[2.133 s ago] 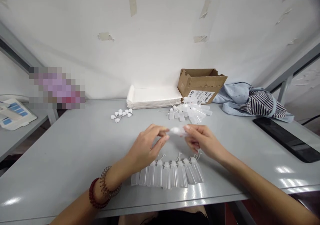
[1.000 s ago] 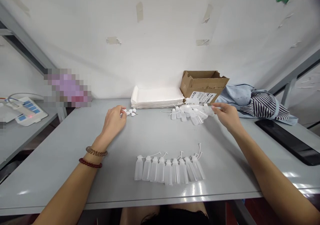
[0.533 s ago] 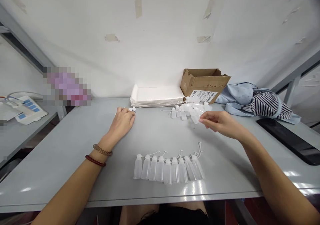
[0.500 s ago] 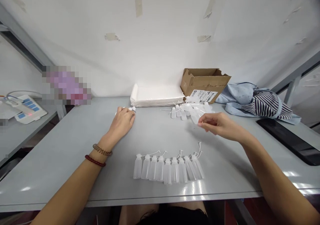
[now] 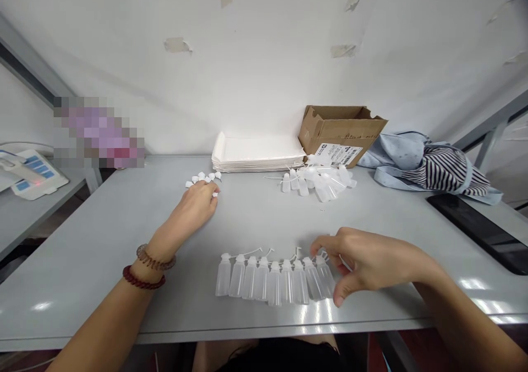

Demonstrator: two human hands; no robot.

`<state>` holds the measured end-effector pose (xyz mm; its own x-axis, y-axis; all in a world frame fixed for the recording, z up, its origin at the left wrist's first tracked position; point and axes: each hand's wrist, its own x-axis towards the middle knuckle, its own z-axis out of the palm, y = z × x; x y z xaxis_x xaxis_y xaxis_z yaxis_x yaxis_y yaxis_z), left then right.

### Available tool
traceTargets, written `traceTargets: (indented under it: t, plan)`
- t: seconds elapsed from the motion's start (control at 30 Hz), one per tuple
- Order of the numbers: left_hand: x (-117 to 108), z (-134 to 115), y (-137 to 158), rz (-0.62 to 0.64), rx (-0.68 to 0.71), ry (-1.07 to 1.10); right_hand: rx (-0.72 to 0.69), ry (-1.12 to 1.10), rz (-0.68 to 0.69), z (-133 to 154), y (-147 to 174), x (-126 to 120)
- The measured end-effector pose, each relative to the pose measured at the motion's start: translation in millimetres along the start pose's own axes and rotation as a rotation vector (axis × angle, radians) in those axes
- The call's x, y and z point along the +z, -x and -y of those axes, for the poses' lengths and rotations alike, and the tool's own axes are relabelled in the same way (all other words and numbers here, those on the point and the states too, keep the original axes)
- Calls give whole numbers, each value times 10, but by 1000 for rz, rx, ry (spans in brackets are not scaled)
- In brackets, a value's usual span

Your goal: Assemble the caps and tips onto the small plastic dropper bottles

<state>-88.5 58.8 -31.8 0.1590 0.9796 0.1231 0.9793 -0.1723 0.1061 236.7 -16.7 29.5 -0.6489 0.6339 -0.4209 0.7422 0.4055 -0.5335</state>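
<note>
My left hand (image 5: 197, 204) is palm down with curled fingers, pinching a small white cap (image 5: 215, 195) at its fingertips. Just beyond it lie several loose white caps (image 5: 201, 177), partly behind my fingers. My right hand (image 5: 365, 259) is at the right end of a row of translucent plastic squeeze bottles (image 5: 274, 285). Its thumb and fingers are spread around the side of the end bottle (image 5: 325, 277), and I see no grip on it. The bottles lie side by side, with thin white strap caps at their necks. More such bottles (image 5: 324, 187) are heaped farther back.
A stack of white padded envelopes (image 5: 259, 153) lies against the wall. Beside it stands an open cardboard box (image 5: 340, 135). On the right are a blue and striped cloth (image 5: 437, 165) and a black phone-like slab (image 5: 480, 231). A white device (image 5: 39, 175) sits on the left table.
My right hand has come back from the heap to the right end of the row, its fingers spreading. My left hand has drawn slightly toward me, uncovering several caps.
</note>
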Motion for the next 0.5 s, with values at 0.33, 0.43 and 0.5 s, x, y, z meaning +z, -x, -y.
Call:
traceTargets:
  t: [0.33, 0.43, 0.5]
  plan:
    - [-24, -44, 8, 13, -8, 15, 61, 139, -46, 16, 132, 168]
    - [-23, -47, 11, 11, -3, 16, 86, 175, -68, 34, 113, 208]
    - [-18, -43, 10, 9, 0, 15, 91, 183, -76, 43, 102, 221]
